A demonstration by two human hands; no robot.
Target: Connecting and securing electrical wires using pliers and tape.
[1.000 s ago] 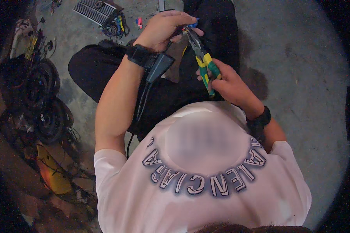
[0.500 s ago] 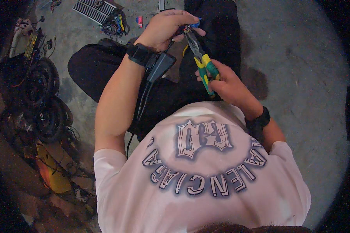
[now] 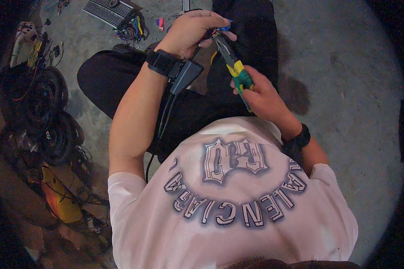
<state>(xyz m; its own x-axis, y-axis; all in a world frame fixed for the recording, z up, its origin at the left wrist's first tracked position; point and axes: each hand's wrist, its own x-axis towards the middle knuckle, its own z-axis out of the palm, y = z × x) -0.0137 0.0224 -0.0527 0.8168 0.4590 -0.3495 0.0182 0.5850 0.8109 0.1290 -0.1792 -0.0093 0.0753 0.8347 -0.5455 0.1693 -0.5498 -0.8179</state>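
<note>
High in the view, my left hand point(image 3: 191, 31) pinches a small blue piece point(image 3: 225, 25) with thin wires at its lower side. My right hand point(image 3: 260, 94) grips long-nosed pliers point(image 3: 237, 67) with green and yellow handles; their jaws reach up to the wires at my left fingertips, where the exact contact is too small to tell. Below my left wrist hangs a black wedge-shaped device point(image 3: 186, 76), with dark cables running from it down past my forearm.
I sit cross-legged in dark trousers on a concrete floor point(image 3: 336, 89). Ahead lie a ribbed metal box point(image 3: 103, 11) with coloured wires point(image 3: 132, 31) and a small red item point(image 3: 160, 24). On my left are black wheels point(image 3: 47, 94), wiring and a yellow-orange panel point(image 3: 58, 193).
The pliers' handles have drawn closer together in my right hand, which has shifted slightly. My left hand stays almost where it was.
</note>
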